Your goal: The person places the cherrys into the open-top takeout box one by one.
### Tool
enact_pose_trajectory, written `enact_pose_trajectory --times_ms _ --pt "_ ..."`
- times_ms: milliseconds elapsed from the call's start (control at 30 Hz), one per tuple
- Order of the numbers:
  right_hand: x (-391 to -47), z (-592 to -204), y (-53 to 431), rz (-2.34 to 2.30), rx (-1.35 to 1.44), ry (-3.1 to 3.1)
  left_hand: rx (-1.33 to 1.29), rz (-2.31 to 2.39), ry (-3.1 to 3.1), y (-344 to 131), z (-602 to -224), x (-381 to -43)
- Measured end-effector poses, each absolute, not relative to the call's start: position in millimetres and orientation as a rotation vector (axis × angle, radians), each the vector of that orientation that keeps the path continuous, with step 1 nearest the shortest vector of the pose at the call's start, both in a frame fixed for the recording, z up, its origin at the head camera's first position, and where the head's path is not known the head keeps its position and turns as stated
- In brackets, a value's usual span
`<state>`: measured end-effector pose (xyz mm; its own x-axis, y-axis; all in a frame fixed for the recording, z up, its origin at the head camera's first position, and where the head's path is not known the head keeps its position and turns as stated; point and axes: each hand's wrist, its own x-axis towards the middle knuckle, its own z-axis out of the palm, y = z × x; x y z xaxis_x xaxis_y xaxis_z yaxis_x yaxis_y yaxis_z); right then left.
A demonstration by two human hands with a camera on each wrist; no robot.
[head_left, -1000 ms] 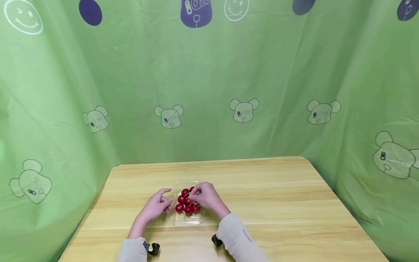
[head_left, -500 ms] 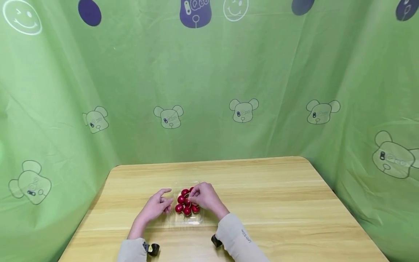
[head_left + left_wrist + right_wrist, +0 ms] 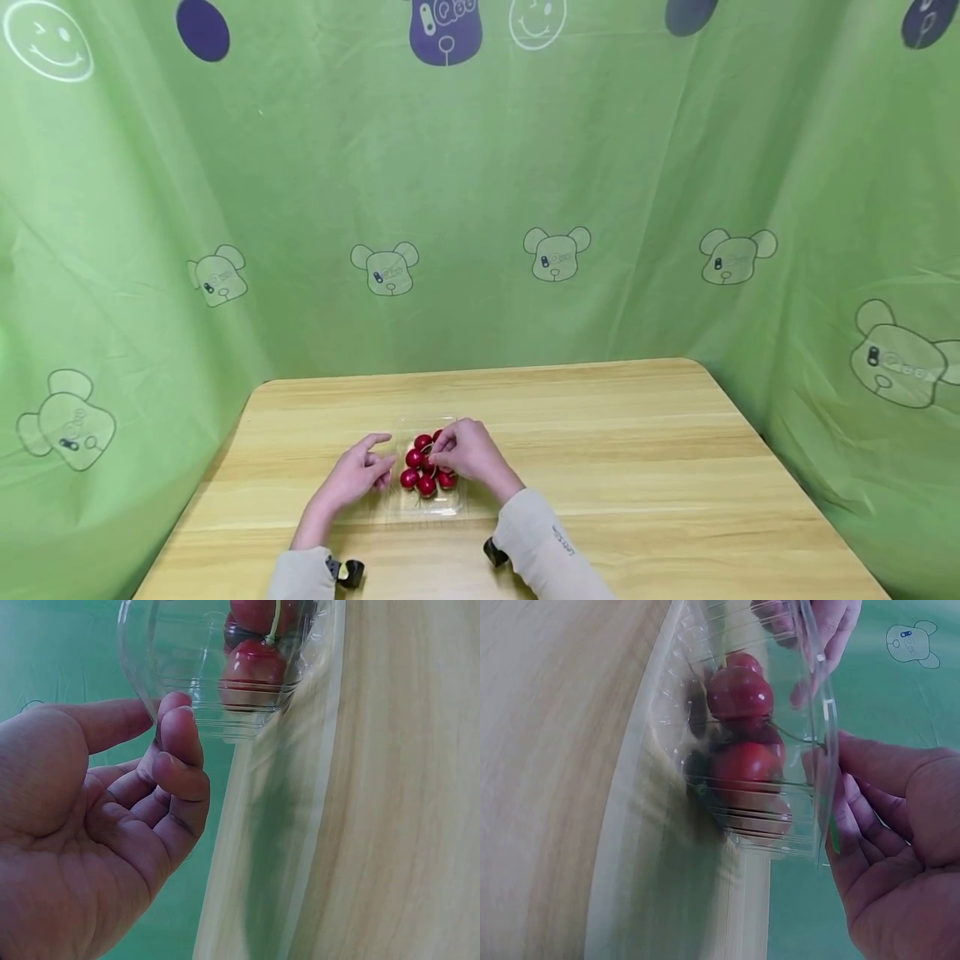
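Several dark red cherries with stems (image 3: 408, 478) lie in a clear plastic box (image 3: 454, 508) on the table. My left hand (image 3: 351, 478) is at the box's left side; in the left wrist view its thumb and fingertips pinch the clear rim (image 3: 137, 664). Over the cherries at the right side is my right hand (image 3: 474, 454). Its thumb and forefinger come together at the end of a thin cherry stem (image 3: 799, 739), which runs out from the pile. The fingertips hide part of the pile in the head view.
The box stands on a light wood-grain table (image 3: 637, 467). Green curtains (image 3: 480, 325) printed with bear heads surround its back and sides. Each sleeve carries a small black wrist camera (image 3: 351, 572).
The cherries at the front have shifted slightly toward the front left. My right fingertips have moved a little the same way, while my left hand stays at the box's side.
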<state>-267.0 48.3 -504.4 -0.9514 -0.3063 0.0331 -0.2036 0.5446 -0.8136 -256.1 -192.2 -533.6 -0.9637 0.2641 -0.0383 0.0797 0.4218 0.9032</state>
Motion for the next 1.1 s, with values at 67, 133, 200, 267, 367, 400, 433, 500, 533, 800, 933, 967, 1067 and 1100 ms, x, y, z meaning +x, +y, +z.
enact_pose_trajectory --times_ms 67,133,200,267,367,400,433,500,533,800,933,967,1067,1100 --pt "-266.8 -504.2 48.3 -1.379 -0.444 2.656 0.305 1.572 2.497 -192.5 -533.9 -255.7" --pt "-266.7 -503.8 48.3 -1.377 -0.449 2.655 0.303 1.574 2.498 -193.0 -534.4 -255.6" --pt "-266.6 -503.3 48.3 -1.379 -0.457 2.656 0.304 1.578 2.498 -193.2 -534.6 -255.6" --pt "-266.7 -502.7 48.4 -1.375 -0.458 2.659 0.305 1.582 2.497 -193.4 -534.7 -255.7" --pt "-266.7 -502.3 48.7 -1.37 -0.46 2.662 0.306 1.579 2.495 -193.4 -534.7 -255.8" --pt "-266.7 -502.3 48.8 -1.37 -0.461 2.662 0.304 1.576 2.495 -193.4 -534.7 -255.8" --pt "-266.7 -502.3 49.0 -1.369 -0.459 2.662 0.304 1.572 2.497 -193.3 -534.6 -255.8" --pt "-266.4 -502.3 49.2 -1.373 -0.459 2.659 0.299 1.567 2.498 -192.8 -534.7 -256.2" --pt "-266.2 -502.3 49.4 -1.375 -0.457 2.658 0.297 1.566 2.497 -192.5 -534.8 -256.4" --pt "-266.1 -502.9 50.2 -1.391 -0.433 2.647 0.282 1.567 2.496 -190.6 -534.4 -255.9" --pt "-266.3 -503.3 50.9 -1.399 -0.428 2.643 0.281 1.567 2.494 -190.7 -534.1 -255.9" --pt "-266.5 -503.5 51.1 -1.399 -0.426 2.643 0.281 1.569 2.493 -190.9 -533.9 -255.9" --pt "-267.2 -504.1 52.0 -1.407 -0.418 2.642 0.28 1.571 2.492 -191.1 -533.6 -255.9" --pt "-267.4 -504.5 52.3 -1.412 -0.417 2.642 0.281 1.571 2.493 -191.2 -533.6 -255.9"
